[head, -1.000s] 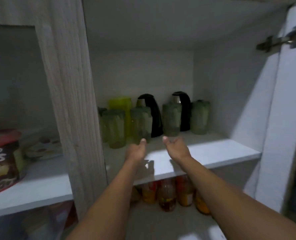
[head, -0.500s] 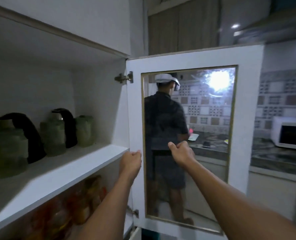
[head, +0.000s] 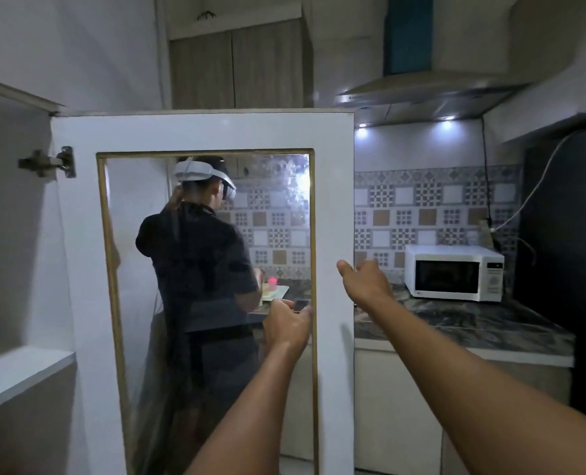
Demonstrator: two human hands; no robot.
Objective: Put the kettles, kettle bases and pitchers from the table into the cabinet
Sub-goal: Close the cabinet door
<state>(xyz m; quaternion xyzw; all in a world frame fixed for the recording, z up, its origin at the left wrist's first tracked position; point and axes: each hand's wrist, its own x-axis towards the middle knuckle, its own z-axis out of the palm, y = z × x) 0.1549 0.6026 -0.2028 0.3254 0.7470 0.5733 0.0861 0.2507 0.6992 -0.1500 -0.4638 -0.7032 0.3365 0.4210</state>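
No kettle, kettle base or pitcher shows in the head view. The cabinet's white door (head: 86, 269) stands open in front of me, with a gold-trimmed glass pane (head: 140, 255). At the far left are the cabinet's inside wall and one white shelf edge (head: 20, 375). My left hand (head: 286, 325) hovers in front of the pane's right trim, fingers curled and holding nothing. My right hand (head: 365, 281) is stretched out at the door's free right edge, thumb and fingers apart, holding nothing.
In the pane a person (head: 199, 269) in dark clothes with a white headset shows from behind. A white microwave (head: 454, 277) sits on the dark marble counter (head: 456, 323) to the right, under a range hood (head: 421, 94). A black appliance (head: 572, 269) fills the far right.
My view has swung right, away from the shelf with the kettles and pitchers, which has left the frame. Both hands have moved right across the open door, the right one to its free edge.
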